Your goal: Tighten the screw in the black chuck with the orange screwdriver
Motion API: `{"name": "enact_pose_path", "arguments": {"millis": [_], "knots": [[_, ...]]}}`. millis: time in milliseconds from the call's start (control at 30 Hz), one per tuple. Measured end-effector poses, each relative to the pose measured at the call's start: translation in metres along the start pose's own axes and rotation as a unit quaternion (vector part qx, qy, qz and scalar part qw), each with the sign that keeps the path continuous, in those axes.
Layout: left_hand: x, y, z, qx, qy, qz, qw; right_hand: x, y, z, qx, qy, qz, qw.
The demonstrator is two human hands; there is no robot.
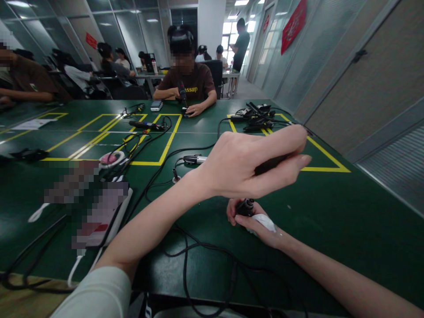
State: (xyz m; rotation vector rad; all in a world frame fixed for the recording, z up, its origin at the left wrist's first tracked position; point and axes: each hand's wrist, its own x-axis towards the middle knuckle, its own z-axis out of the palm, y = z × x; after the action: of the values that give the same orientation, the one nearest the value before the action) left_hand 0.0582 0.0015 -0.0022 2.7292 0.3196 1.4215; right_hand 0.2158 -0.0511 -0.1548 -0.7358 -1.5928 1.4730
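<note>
Left hand (245, 170): fingers closing round a slim dark tool (270, 164); likely light, rigid; hold mid-shaft.
Right hand (255, 221): pinching small black connector (245, 206), white cloth (265, 221).

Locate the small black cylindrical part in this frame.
In the head view, the small black cylindrical part sits low and right of centre, pinched by the right hand, just beneath the left hand.

The left hand (245, 165) hovers above the right hand (251, 218) on the table (331, 221).

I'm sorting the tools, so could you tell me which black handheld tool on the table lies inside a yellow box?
The tool lying flat inside the middle yellow box, its cable trailing; the co-worker's tool stands upright in a hand.
</note>
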Motion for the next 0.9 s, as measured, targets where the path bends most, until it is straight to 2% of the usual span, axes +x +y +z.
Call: {"name": "enact_pose_path", "arguments": {"millis": [133, 500, 700, 900], "knots": [[0.0, -0.0009, -0.0014, -0.005, -0.01, 0.008, 1.0, -0.0007, -0.0014, -0.0007, 0.003, -0.001, 0.01, 1.0], [-0.0007, -0.0037, 0.0026, 0.048, 0.038, 0.041, 0.997, 0.0007, 0.0011, 0.0014, 0.013, 0.0, 0.006, 1.0], [-0.0021, -0.0033, 0.0033, 0.031, 0.074, 0.041, 0.996, 0.0001, 0.0044, 0.0011, 0.021, 0.003, 0.009, 1.0], [-0.002, -0.0054, 0.005, 0.015, 0.054, 0.032, 0.998, 0.0003, 0.0063, 0.0011, 0.025, 0.002, 0.003, 1.0]]}}
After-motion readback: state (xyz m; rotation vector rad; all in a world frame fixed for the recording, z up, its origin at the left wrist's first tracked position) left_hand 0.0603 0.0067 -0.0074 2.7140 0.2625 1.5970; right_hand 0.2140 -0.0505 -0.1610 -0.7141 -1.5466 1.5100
